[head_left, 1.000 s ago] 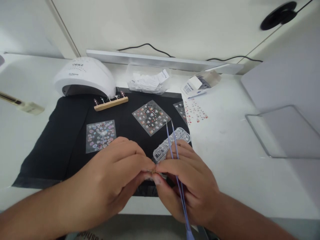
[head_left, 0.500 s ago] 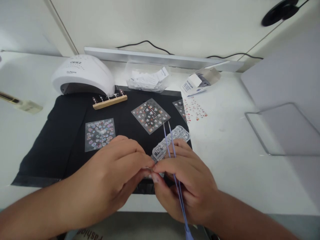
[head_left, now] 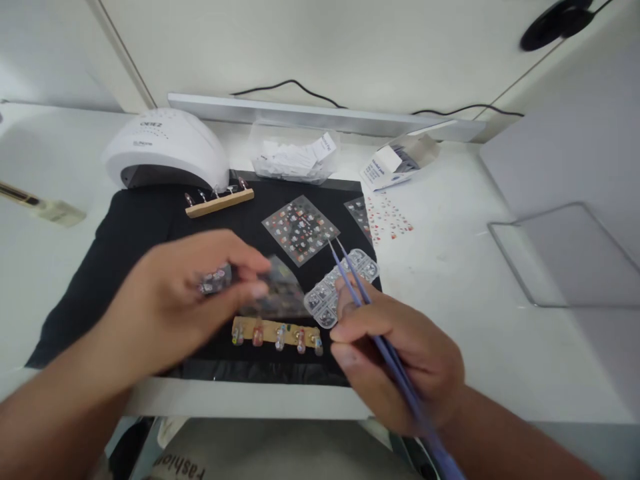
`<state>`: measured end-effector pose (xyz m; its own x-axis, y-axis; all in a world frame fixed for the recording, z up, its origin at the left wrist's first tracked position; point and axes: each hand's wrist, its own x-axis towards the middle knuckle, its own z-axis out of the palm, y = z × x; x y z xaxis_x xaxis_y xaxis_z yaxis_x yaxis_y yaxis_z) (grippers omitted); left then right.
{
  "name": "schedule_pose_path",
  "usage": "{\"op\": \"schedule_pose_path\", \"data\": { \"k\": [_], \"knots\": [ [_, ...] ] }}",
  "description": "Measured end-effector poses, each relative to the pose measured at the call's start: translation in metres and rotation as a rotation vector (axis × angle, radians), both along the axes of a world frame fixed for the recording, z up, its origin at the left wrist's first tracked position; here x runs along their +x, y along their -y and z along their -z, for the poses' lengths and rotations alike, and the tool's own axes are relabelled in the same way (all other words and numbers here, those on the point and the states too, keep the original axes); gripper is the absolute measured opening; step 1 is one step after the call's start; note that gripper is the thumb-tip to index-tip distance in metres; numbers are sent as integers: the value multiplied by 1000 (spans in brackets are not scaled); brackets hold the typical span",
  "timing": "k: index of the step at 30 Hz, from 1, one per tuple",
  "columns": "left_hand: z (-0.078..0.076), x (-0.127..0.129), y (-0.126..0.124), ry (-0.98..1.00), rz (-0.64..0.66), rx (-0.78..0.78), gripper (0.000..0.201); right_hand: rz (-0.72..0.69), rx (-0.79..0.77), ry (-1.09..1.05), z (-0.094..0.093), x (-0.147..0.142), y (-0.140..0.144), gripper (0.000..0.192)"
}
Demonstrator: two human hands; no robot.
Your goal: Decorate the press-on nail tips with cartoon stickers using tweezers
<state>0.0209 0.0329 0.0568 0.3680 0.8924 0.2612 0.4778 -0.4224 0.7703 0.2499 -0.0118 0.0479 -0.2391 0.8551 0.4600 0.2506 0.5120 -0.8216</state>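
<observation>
My left hand (head_left: 175,307) is smeared by motion. Its thumb and index finger pinch the edge of a clear sticker sheet (head_left: 280,290), which also looks blurred. Purple tweezers (head_left: 387,350) rest in my right hand (head_left: 400,353), tips apart and pointing away from me over the black mat. Just below the sheet lies a wooden strip with several decorated nail tips (head_left: 279,333). A clear compartment case of small gems (head_left: 325,297) sits beyond my right fingers. Another sticker sheet (head_left: 215,280) is mostly hidden behind my left hand.
A white nail lamp (head_left: 165,150) stands at the back left, near a second wooden strip with nail tips (head_left: 220,202). Farther back are a clear bin of packets (head_left: 295,157) and an open box (head_left: 397,163). A patterned sticker sheet (head_left: 301,230) lies mid-mat.
My hands have parted: the left moved left and now has a clear sheet, the right shifted slightly right with the tweezers. The near nail-tip strip has come into view.
</observation>
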Motion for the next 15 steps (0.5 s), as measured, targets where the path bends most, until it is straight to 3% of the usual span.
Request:
{"op": "schedule_pose_path", "data": {
  "k": [4, 6, 9, 11, 13, 15],
  "knots": [
    [21, -10, -34, -169, -125, -85, 20, -94, -169, -122, 9, 11, 0, 18],
    [25, -9, -40, -205, -170, -18, 35, -148, -205, -161, 14, 13, 0, 16],
    [16, 1, -27, -187, -222, 154, 46, -195, -208, -214, 19, 12, -1, 12],
    [7, 9, -7, -52, -106, 224, 31, -200, -193, -234, 19, 10, -1, 13],
    [0, 18, 13, 171, 172, 96, 20, -195, -182, -239, 18, 8, -1, 15],
    [0, 26, 27, 325, 307, -88, 20, -193, -172, -231, 16, 8, -2, 17]
  ]
}}
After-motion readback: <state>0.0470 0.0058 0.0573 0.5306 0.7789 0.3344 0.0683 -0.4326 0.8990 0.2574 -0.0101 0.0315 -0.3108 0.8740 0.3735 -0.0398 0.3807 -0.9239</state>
